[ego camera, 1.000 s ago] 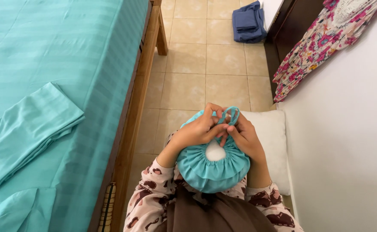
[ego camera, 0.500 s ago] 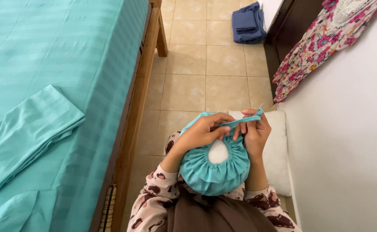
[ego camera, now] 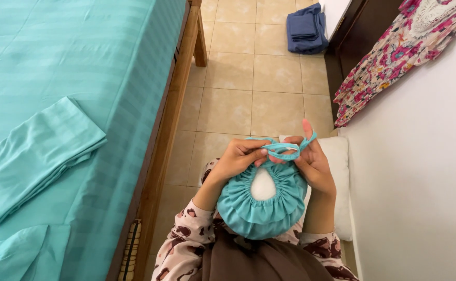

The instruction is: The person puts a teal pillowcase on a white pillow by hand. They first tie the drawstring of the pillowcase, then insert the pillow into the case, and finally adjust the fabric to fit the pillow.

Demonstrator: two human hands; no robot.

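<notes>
From the teal bed (ego camera: 56,78) filling the left of the frame I looked down to the gathered teal cover (ego camera: 262,200) at lower centre, where my left hand (ego camera: 236,161) and right hand (ego camera: 314,164), earlier bunched together, had drawn apart, each pinching the drawstring (ego camera: 285,151), cinching the opening further.

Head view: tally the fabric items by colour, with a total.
Teal: 4 – gathered pillow cover, its drawstring held by left hand and right hand, bed sheet, folded cloth
White: 1 – pillow
Blue: 1 – folded pile
Floral: 1 – hanging cloth
Total: 7
</notes>
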